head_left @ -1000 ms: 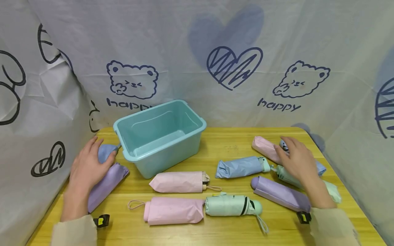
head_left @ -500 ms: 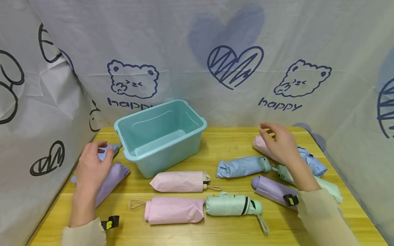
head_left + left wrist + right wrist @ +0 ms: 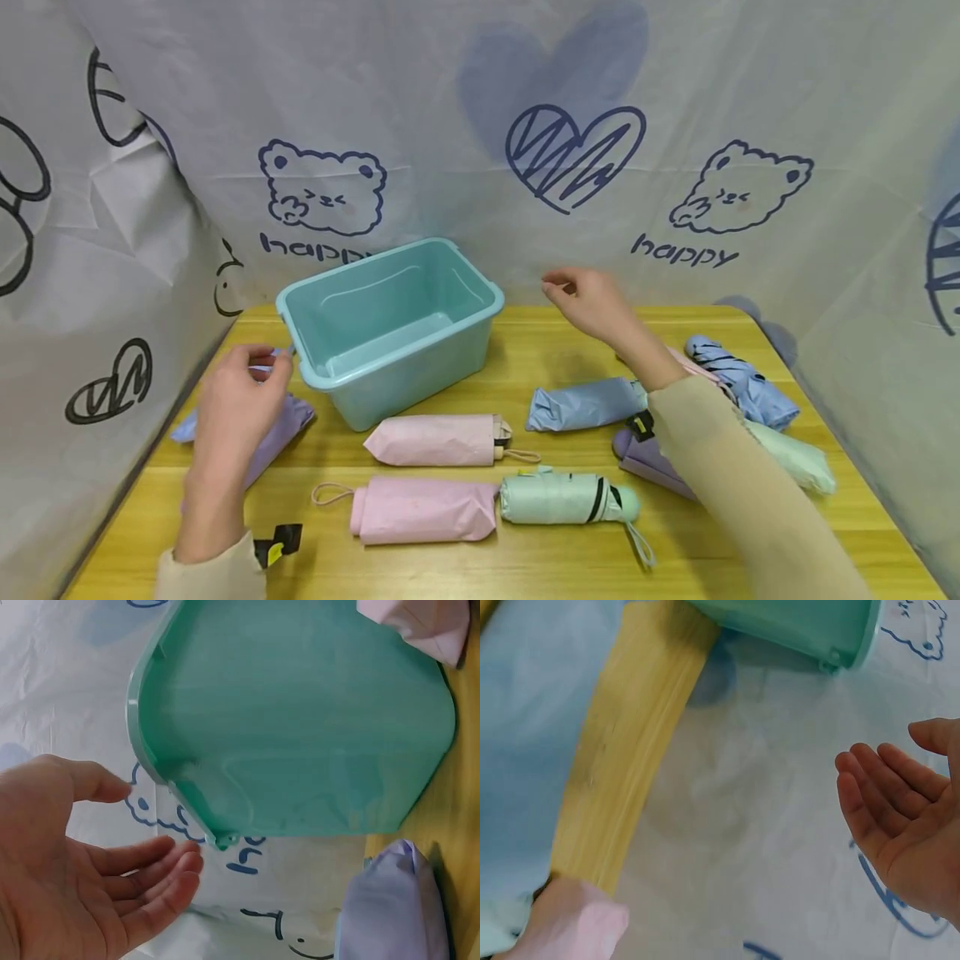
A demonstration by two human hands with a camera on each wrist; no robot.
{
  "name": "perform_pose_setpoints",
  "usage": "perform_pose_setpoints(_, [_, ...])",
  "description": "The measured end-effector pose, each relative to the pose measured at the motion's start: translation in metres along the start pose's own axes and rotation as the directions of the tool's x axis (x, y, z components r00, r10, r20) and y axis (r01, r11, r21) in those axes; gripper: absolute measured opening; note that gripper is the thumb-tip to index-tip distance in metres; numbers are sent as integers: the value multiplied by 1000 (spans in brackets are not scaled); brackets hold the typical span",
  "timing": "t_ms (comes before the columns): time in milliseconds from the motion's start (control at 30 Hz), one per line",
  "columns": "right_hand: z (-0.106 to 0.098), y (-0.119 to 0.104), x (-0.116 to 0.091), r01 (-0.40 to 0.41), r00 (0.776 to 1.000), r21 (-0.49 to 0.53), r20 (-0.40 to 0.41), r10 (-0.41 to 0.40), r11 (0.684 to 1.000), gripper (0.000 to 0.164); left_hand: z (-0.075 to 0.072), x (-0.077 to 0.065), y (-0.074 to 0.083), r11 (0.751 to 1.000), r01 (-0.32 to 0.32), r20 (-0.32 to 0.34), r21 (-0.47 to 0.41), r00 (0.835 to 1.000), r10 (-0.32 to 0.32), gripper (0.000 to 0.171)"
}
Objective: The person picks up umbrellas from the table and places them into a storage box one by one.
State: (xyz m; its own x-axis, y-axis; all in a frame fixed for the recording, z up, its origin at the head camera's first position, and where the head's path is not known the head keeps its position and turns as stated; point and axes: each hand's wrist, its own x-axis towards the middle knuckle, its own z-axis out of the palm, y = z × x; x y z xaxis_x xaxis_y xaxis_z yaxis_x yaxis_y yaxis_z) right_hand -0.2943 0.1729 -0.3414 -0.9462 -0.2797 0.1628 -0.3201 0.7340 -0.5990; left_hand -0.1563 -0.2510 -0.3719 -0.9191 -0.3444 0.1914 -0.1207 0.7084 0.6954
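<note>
My left hand (image 3: 243, 404) hovers left of the teal bin (image 3: 405, 358), above a purple folded umbrella (image 3: 285, 433) and a blue one (image 3: 185, 427) that it partly covers. In the left wrist view its fingers (image 3: 154, 904) are loosely bent with nothing between them and the thumb. My right hand (image 3: 588, 304) is raised behind the blue umbrella (image 3: 585, 406), to the right of the bin. The right wrist view shows that palm (image 3: 922, 862) bare, the fingers gently bent. The bin's inside, as far as it shows, holds nothing.
A pale pink umbrella (image 3: 438, 442), a pink one (image 3: 420, 510) and a mint one (image 3: 555, 498) lie at the front middle of the wooden table (image 3: 390, 575). At right, a patterned blue umbrella (image 3: 750, 387), a mint one (image 3: 798, 458) and a purple one (image 3: 652, 467) lie around my right sleeve.
My right hand has moved left and up, away from the umbrellas at right toward the bin. My left hand has shifted slightly right, its fingers bending more. The umbrellas and bin stay put.
</note>
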Motion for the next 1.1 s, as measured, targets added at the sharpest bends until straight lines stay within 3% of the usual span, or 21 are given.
perform_pose_setpoints(267, [26, -21, 43, -34, 992, 64, 122, 25, 997, 45, 1, 1, 10, 1000, 18, 56, 25, 998, -19, 60])
perform_pose_setpoints(467, [44, -31, 59, -56, 988, 79, 145, 44, 995, 44, 5, 3, 12, 1000, 15, 77, 10, 997, -16, 59])
perform_pose_setpoints(767, [63, -38, 61, -52, 988, 172, 150, 26, 984, 44, 8, 4, 14, 998, 53, 106, -21, 993, -50, 61])
perform_pose_setpoints(1100, [62, -36, 55, -34, 995, 187, 98, 16, 982, 39, 11, 8, 22, 995, 62, 90, -72, 994, -55, 52])
